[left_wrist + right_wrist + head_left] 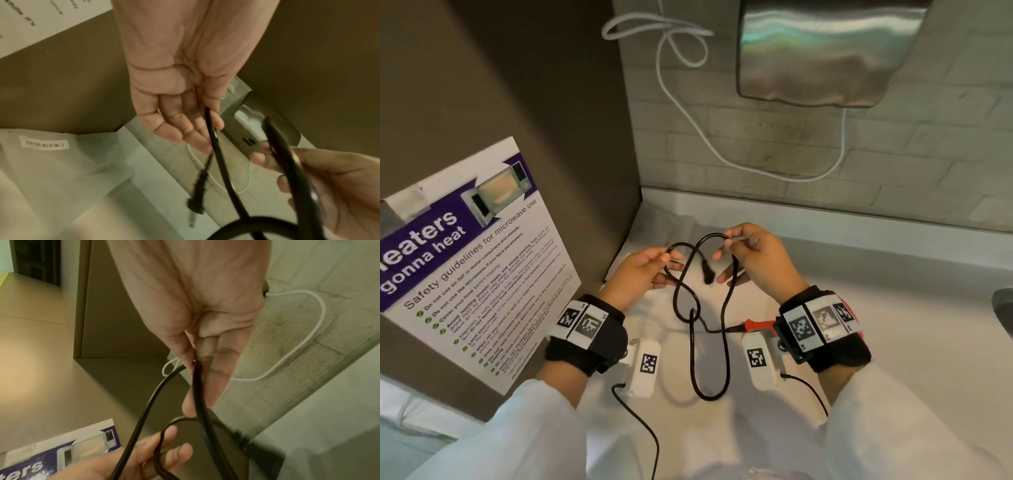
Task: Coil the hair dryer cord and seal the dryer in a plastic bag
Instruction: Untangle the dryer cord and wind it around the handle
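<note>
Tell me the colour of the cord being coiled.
Black. The cord shows best in the head view.

You are standing in a shared kitchen or break room of a workplace. A microwave safety poster (465,260) is stuck on the brown cabinet side (534,102). A steel hand dryer (825,51) with a white cable (690,120) hangs on the pale tiled wall (893,154) above the grey worktop (893,274).

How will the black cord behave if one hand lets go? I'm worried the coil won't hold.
Probably floppy: the black cord sags in loose loops between the left hand and right hand. Its plug dangles free and would likely swing. The loops may well spring open.
</note>
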A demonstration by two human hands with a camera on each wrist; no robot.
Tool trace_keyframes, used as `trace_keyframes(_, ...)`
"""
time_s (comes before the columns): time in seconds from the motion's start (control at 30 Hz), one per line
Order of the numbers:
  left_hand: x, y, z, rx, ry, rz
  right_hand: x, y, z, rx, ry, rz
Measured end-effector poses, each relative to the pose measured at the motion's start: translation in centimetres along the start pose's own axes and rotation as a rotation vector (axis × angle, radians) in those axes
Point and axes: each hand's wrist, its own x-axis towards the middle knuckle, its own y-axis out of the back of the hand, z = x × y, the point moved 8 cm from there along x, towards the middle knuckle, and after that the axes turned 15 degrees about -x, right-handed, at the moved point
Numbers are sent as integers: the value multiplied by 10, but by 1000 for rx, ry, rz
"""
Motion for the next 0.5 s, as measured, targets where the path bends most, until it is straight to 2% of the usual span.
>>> trace_keyframes(0.17,-3,-22,-3,29,127,-146,6,-9,5,49,-53,-21)
trace_keyframes(0.33,-9,-19,-13,258,69,-231,14,10,11,158,-89,48)
trace_keyframes(0.5,-15,12,-31,187,245,-128,18,39,20,164,-99,148)
